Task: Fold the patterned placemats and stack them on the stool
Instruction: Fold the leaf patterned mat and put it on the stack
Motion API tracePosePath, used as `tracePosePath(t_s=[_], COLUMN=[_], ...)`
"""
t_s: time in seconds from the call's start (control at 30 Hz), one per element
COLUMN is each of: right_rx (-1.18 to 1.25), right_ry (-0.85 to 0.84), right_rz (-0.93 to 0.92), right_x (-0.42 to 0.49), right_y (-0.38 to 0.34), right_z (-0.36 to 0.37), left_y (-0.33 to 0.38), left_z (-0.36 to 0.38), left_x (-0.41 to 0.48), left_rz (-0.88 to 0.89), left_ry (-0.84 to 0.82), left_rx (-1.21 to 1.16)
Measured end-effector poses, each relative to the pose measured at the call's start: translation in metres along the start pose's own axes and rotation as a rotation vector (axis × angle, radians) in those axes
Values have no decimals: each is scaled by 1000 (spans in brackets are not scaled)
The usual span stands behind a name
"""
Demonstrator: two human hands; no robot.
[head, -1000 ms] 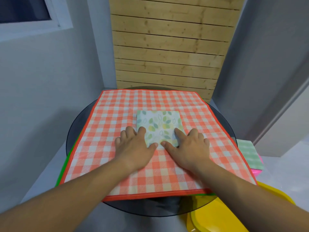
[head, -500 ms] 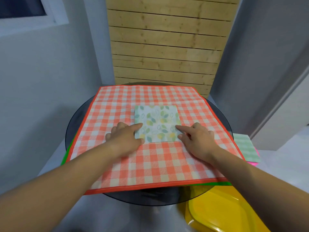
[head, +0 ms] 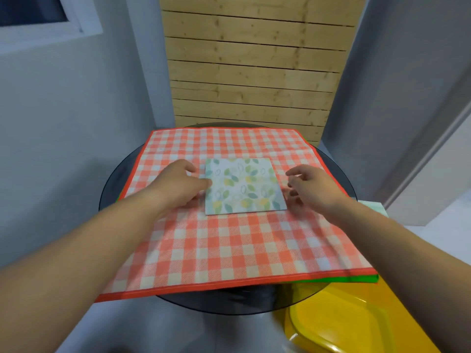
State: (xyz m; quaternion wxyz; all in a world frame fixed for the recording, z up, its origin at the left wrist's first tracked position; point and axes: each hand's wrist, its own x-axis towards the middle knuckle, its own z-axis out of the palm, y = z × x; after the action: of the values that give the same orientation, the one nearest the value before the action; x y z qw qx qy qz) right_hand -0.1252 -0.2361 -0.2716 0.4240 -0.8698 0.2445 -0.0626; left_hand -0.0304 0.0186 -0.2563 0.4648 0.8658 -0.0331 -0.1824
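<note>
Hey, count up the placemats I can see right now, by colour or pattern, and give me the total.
Orange checked mat: 1
Folded leaf-print mat: 1
Bright green mat, only its edge showing under the orange one: 1
Pale green mat, partly hidden at the right: 1
Total: 4

I read the checked placemat [head: 229, 245] as matt woven cloth, and the folded leaf-print placemat [head: 244, 186] as smoother. Table top [head: 229, 300]: dark glossy glass. Upper-centre wall panel [head: 254, 59]: bare knotty wood. Lower-right yellow moulded surface [head: 356, 327]: glossy plastic.
</note>
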Motion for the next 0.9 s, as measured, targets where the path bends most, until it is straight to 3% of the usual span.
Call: tracePosePath(t_s=[0.23, 0.37, 0.67, 0.9], right_rx=[201, 238, 246, 216], right_ry=[-38, -81, -65, 3], right_rz=[159, 185, -20, -83], right_x=[8, 8, -9, -45], right_y=[-13, -16, -2, 40], right_z=[7, 11, 2, -70], left_y=[5, 3, 7, 38], left_z=[12, 13, 24, 68], left_x=[2, 7, 0, -44], left_rz=[-81, -47, 93, 262], left_ry=[-25, 19, -17, -131], left_rx=[-238, -174, -156, -290])
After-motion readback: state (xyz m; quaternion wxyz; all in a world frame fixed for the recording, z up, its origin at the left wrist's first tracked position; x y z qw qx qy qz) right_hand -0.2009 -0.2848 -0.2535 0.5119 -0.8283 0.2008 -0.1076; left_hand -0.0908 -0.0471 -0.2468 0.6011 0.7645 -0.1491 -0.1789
